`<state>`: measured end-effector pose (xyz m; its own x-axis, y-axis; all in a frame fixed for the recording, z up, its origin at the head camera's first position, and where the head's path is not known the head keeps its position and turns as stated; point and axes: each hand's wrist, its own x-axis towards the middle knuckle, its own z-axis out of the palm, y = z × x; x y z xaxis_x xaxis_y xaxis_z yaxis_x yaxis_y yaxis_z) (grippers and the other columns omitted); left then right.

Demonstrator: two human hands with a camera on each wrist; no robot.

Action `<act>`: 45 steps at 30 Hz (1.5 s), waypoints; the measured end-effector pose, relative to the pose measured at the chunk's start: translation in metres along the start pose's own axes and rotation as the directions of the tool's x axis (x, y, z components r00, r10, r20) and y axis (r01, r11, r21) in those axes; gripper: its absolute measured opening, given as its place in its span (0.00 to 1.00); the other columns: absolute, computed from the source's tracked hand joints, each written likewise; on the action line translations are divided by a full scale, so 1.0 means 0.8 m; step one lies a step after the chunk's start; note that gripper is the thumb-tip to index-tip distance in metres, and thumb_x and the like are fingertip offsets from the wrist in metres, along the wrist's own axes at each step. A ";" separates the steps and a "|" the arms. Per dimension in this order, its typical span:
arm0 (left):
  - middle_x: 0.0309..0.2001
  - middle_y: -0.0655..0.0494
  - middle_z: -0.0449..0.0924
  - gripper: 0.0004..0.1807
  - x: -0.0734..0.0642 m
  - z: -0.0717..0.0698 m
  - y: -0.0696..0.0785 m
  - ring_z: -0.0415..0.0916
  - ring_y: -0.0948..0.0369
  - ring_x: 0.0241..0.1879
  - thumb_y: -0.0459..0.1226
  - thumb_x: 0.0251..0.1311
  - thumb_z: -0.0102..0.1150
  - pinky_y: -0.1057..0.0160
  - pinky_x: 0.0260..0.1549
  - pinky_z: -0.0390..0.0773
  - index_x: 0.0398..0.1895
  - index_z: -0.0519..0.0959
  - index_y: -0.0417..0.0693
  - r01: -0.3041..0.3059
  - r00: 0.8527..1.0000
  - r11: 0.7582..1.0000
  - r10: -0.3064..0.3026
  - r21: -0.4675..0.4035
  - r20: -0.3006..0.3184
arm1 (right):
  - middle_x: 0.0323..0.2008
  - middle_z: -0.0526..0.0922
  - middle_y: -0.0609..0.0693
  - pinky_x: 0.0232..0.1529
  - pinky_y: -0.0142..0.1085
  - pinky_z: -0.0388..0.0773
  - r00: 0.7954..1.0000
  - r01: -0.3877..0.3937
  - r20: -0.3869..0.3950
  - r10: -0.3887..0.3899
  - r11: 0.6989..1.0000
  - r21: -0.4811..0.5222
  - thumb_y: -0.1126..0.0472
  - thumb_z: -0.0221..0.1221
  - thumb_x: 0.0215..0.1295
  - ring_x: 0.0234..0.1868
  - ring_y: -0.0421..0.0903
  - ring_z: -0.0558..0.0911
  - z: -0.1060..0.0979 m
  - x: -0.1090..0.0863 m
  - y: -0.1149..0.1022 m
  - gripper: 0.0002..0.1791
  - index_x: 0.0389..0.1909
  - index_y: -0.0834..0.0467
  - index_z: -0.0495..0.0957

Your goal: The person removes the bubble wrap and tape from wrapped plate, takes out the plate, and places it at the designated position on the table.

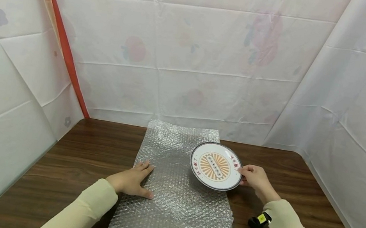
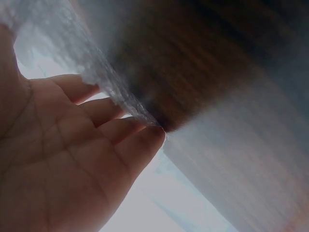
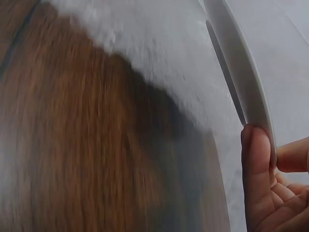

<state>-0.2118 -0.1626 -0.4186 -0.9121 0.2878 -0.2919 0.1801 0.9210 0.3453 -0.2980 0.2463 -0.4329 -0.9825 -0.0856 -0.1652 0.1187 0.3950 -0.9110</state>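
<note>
A sheet of bubble wrap (image 1: pixel 172 211) lies lengthwise on the table. Above its right side, a round white plate (image 1: pixel 215 166) with a dark rim, orange sunburst and red lettering is held tilted. My right hand (image 1: pixel 258 180) pinches the plate's right edge between thumb and fingers; the right wrist view shows the plate (image 3: pixel 244 72) edge-on, apart from the table. On the wrap's left edge rests my left hand (image 1: pixel 132 181), its fingers spread. From below, the left wrist view shows the palm and fingers (image 2: pixel 145 145) against the edge of the wrap (image 2: pixel 58 38).
The dark wooden table (image 1: pixel 63 175) has rounded far corners. White patterned cloth (image 1: pixel 192 52) hangs behind it and along both sides, with a red strip (image 1: pixel 63 37) at the back left. A black strap with a yellow label (image 1: pixel 260 219) sits at the right wrist.
</note>
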 end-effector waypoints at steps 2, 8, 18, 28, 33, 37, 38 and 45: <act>0.79 0.39 0.39 0.58 -0.001 -0.001 0.000 0.38 0.38 0.77 0.62 0.52 0.65 0.36 0.71 0.51 0.77 0.51 0.42 0.001 1.000 1.000 -0.001 -0.001 0.002 | 0.27 0.78 0.46 0.32 0.33 0.83 1.000 -0.006 -0.012 0.006 1.000 -0.005 0.60 0.54 0.72 0.26 0.37 0.78 -0.009 -0.002 0.005 0.13 0.41 0.68 0.77; 0.79 0.39 0.39 0.58 -0.003 -0.004 0.000 0.38 0.38 0.77 0.61 0.52 0.66 0.36 0.71 0.51 0.77 0.51 0.41 0.002 1.000 1.000 -0.002 -0.009 0.001 | 0.24 0.76 0.43 0.31 0.33 0.82 0.999 -0.023 -0.043 0.023 1.000 -0.005 0.60 0.53 0.72 0.24 0.36 0.77 -0.035 -0.006 0.019 0.13 0.40 0.69 0.76; 0.79 0.39 0.38 0.58 -0.005 -0.006 0.000 0.38 0.38 0.77 0.61 0.51 0.67 0.35 0.71 0.51 0.77 0.51 0.42 0.007 1.000 1.000 -0.007 -0.011 0.007 | 0.28 0.76 0.44 0.31 0.32 0.79 0.991 -0.107 -0.094 0.100 0.992 -0.072 0.57 0.49 0.74 0.27 0.37 0.77 -0.079 -0.010 0.049 0.17 0.46 0.69 0.74; 0.79 0.39 0.38 0.58 -0.005 -0.007 0.000 0.37 0.39 0.77 0.61 0.51 0.67 0.35 0.71 0.51 0.77 0.50 0.42 0.005 1.000 1.000 -0.005 -0.014 0.013 | 0.31 0.74 0.47 0.30 0.29 0.81 0.982 -0.155 -0.121 0.147 0.986 -0.054 0.59 0.48 0.74 0.29 0.37 0.75 -0.107 -0.011 0.073 0.18 0.48 0.73 0.72; 0.79 0.40 0.38 0.58 -0.005 -0.008 -0.001 0.37 0.39 0.77 0.61 0.51 0.67 0.35 0.71 0.50 0.78 0.50 0.42 0.005 1.000 1.000 -0.005 -0.020 0.019 | 0.30 0.73 0.47 0.30 0.29 0.81 0.981 -0.154 -0.124 0.148 0.987 -0.047 0.60 0.49 0.73 0.28 0.37 0.75 -0.115 -0.011 0.081 0.19 0.49 0.75 0.71; 0.79 0.40 0.37 0.59 -0.005 -0.009 -0.001 0.36 0.39 0.77 0.61 0.51 0.67 0.35 0.71 0.50 0.78 0.50 0.42 0.005 1.000 0.999 -0.004 -0.031 0.023 | 0.30 0.74 0.47 0.29 0.29 0.80 0.979 -0.173 -0.122 0.165 0.983 -0.058 0.59 0.49 0.73 0.28 0.37 0.75 -0.119 -0.013 0.083 0.20 0.50 0.75 0.71; 0.79 0.40 0.37 0.59 -0.005 -0.009 -0.001 0.36 0.39 0.77 0.61 0.51 0.67 0.34 0.71 0.50 0.78 0.50 0.42 0.003 1.000 0.999 -0.002 -0.032 0.023 | 0.30 0.74 0.47 0.30 0.29 0.79 0.977 -0.183 -0.122 0.174 0.981 -0.066 0.58 0.48 0.74 0.28 0.38 0.75 -0.120 -0.014 0.083 0.20 0.51 0.74 0.71; 0.79 0.42 0.37 0.59 -0.001 -0.008 -0.002 0.36 0.40 0.78 0.61 0.51 0.67 0.36 0.71 0.51 0.78 0.49 0.43 0.008 1.000 0.999 -0.007 -0.033 0.025 | 0.32 0.74 0.49 0.29 0.30 0.79 0.971 -0.219 -0.119 0.209 0.973 -0.077 0.59 0.48 0.73 0.28 0.39 0.75 -0.123 -0.017 0.084 0.20 0.51 0.74 0.70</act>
<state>-0.2135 -0.1662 -0.4135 -0.9039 0.2877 -0.3165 0.1605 0.9140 0.3725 -0.2908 0.3639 -0.4550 -0.9459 0.1083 -0.3058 0.3195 0.4734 -0.8209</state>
